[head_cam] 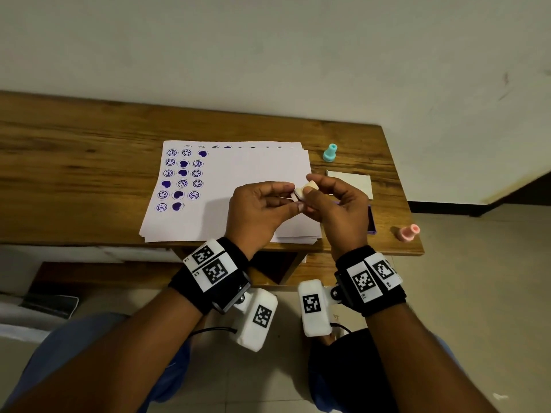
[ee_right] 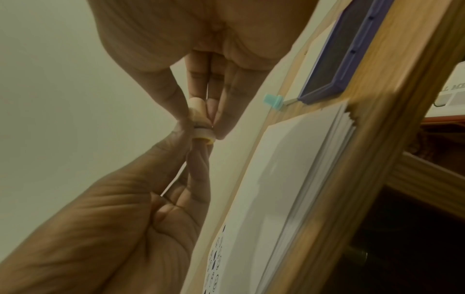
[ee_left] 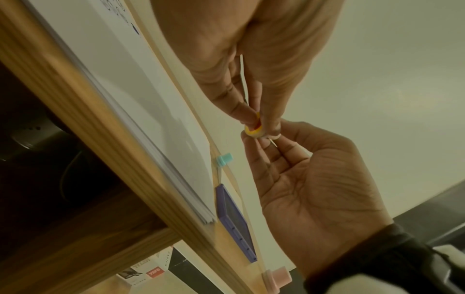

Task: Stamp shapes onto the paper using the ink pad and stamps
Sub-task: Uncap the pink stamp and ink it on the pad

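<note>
A small cream stamp is held in the air over the right part of the white paper stack. My left hand pinches its wide base end, where a yellow face shows. My right hand pinches the narrow handle with thumb and fingertips. Purple smiley and heart prints fill three columns at the sheet's left. The purple ink pad lies right of the paper, mostly hidden behind my right hand; it also shows open.
A teal stamp stands behind the pad. A pink stamp lies on its side near the wooden table's right front corner. A white square piece rests beyond the pad. The wall is just behind the table.
</note>
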Available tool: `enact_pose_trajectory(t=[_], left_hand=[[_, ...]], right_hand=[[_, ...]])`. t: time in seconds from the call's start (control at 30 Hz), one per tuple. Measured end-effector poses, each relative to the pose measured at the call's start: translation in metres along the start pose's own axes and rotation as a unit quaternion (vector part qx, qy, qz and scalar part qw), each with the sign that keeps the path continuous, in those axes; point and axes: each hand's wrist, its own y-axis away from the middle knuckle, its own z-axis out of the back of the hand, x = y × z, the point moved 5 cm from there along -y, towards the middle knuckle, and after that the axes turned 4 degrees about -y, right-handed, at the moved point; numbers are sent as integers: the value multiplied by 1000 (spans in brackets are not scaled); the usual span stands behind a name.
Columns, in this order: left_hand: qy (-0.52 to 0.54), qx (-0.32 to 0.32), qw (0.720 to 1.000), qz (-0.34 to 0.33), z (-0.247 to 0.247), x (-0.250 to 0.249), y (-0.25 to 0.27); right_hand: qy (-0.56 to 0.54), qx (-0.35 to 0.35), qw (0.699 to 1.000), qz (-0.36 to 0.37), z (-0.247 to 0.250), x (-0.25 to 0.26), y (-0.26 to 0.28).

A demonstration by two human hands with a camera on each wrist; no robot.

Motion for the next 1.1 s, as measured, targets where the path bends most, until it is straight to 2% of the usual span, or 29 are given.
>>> enact_pose_trajectory(t=[0.27, 0.8, 1.0, 1.1], left_hand=[[22, -15, 1000, -1, 1, -1, -3], [-10, -17, 1000, -19, 4, 4, -3], [-95, 20, 994, -45, 2, -1, -7], [-228, 32, 970, -77, -4, -1, -9]], right_hand=[[-26, 6, 999, -25, 0, -4, -1], [-93, 16, 991, -96, -1, -13, 4], [9, 35, 997, -65, 3, -8, -4], [165, 11, 986, 13, 13, -3, -6]])
